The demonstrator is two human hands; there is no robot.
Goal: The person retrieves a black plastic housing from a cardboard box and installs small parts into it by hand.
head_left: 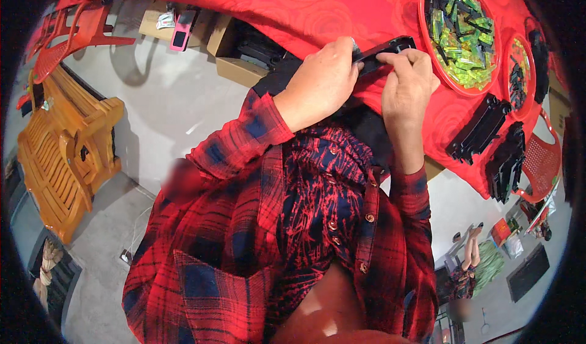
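The left hand [320,81] covers one end of the black plastic strip [386,50] (its fingertips hidden too).

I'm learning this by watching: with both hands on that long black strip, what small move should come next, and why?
Probably press the right hand thumb down along the black strip. Both hands grip it over the red tablecloth; the left hand steadies its near end.

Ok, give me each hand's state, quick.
Left hand: closed on the black plastic strip.
Right hand: pinching the same strip.

Black strip [386,50], red rose-patterned cloth [317,8]
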